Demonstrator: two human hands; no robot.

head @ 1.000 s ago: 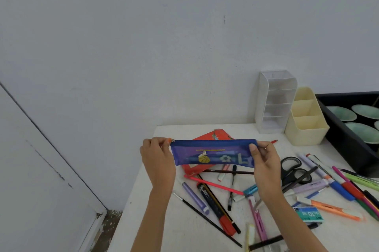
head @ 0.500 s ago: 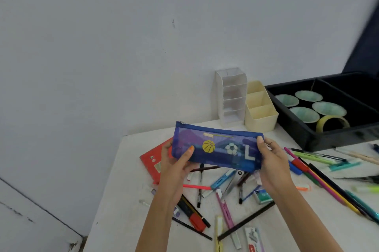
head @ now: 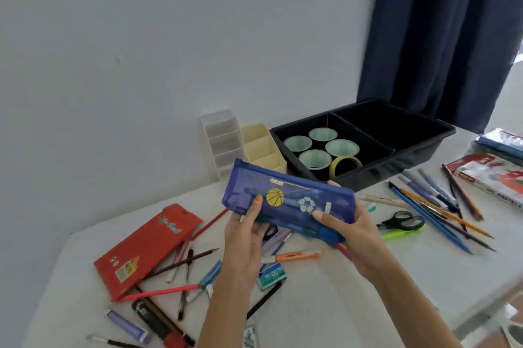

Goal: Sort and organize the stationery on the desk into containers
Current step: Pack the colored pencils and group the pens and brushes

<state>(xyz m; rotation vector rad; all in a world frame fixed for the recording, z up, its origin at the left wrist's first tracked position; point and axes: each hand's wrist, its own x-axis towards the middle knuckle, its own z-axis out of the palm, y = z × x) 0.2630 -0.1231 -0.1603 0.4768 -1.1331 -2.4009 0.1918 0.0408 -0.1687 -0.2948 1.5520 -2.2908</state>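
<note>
Pouch orientation has changed. One second ago the blue mesh pouch (head: 288, 206) was stretched level between its pinched ends. It is now tilted, left end high, printed face toward the camera, and both hands have shifted onto its body. Judgement: the pouch is being turned for inspection or for access to the zip along its top edge. Filling has not begun, and the loose stationery remains unsorted.

Left hand (head: 244, 237): fingers curled behind the pouch, mostly hidden, with the thumb pressed on the front face beside the basketball print. Right hand (head: 351, 228): fingers wrapped around the lower right end, with the thumb laid across the front below the football print. Both hands grasp the pouch; neither is released. The pouch is held clear of the bench (head: 325, 305), and pens show faintly through its mesh.

- Below the pouch: an orange highlighter (head: 294, 257), a teal box (head: 271, 275) and scattered pens.
- Below and left of the pouch: a red case (head: 147, 248).
- Right of the pouch: scissors (head: 402, 220) and a fan of pencils (head: 441, 211).
- Behind the pouch: a cream organiser (head: 263, 146), a white organiser (head: 223, 141) and a black tray (head: 410, 155) holding four cups (head: 341, 147) and a tape roll (head: 345, 166).
</note>
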